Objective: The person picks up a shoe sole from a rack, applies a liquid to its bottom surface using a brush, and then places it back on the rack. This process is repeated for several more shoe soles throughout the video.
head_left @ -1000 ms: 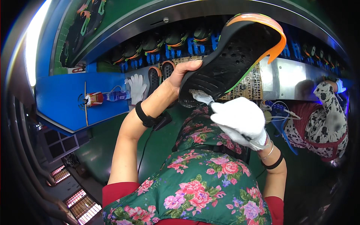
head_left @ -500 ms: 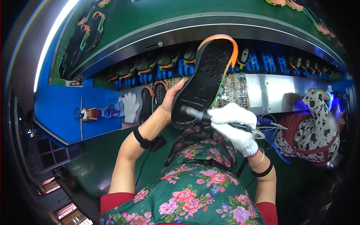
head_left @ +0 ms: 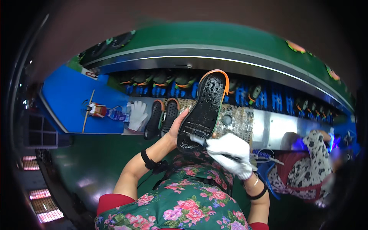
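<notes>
A black shoe sole [head_left: 202, 109] with an orange and green rim is held up in front of me, its inner side facing me and its orange-rimmed end farthest away. My bare left hand [head_left: 177, 126] grips its left edge. In a white knit glove, my right hand [head_left: 230, 153] is closed round a brush [head_left: 198, 140], whose pale bristles touch the near part of the sole. The sole's surface looks wet and shiny in patches. Two more soles [head_left: 155, 119] lie on the bench just left of my left hand.
A spare white glove [head_left: 137, 115] and a plastic bottle [head_left: 118, 115] lie on the left, by a blue panel [head_left: 69, 103]. Several shoe parts [head_left: 184, 79] stand on blue holders along the back, under a green conveyor [head_left: 207, 34]. At the right, a person's patterned sleeve [head_left: 316, 147] reaches over the bench.
The view has shifted, so the bench sits lower in it. The brush has moved along the near part of the sole, and the sole's far end looks shinier now.
</notes>
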Motion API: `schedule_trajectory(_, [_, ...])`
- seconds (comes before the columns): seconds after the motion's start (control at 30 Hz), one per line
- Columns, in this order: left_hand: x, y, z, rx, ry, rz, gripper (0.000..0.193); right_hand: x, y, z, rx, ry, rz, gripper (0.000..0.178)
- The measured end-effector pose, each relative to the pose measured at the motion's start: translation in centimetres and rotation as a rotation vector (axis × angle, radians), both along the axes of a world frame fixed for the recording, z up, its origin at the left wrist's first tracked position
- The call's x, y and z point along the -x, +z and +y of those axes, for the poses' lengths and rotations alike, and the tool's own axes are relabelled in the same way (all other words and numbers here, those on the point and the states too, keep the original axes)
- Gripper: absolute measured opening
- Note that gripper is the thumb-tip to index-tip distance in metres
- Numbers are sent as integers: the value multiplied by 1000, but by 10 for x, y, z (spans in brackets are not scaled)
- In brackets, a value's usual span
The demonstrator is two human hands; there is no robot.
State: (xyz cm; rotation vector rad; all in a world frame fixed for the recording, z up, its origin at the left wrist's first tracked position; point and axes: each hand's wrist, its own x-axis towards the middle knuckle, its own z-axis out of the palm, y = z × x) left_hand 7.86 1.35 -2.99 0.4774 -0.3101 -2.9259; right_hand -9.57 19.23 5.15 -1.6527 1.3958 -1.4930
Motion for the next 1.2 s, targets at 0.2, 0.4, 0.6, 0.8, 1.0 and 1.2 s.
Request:
schedule_trajectory(0.2, [-26,55,-56,391,78,464,127,14,-16,12,29,-425,-818,18])
schedule_trajectory(0.4, [3,112,-201,190,489,339,109,6,-52,-9,-161,-446,-902,23])
schedule_trajectory(0.6, [2,105,-202,207,922,138,95,-5,-86,-4,-202,-456,-950,22])
schedule_trajectory(0.8, [-9,101,-238,1317,1196,-571,62,5,-100,11,-214,-544,-924,22])
schedule_trajectory(1.0, [9,124,-265,1132,1083,-637,73,3,-101,19,-230,-536,-1029,22])
schedule_trajectory(1.2, [71,121,-183,1713,918,-787,85,24,-108,50,-148,-609,-1056,19])
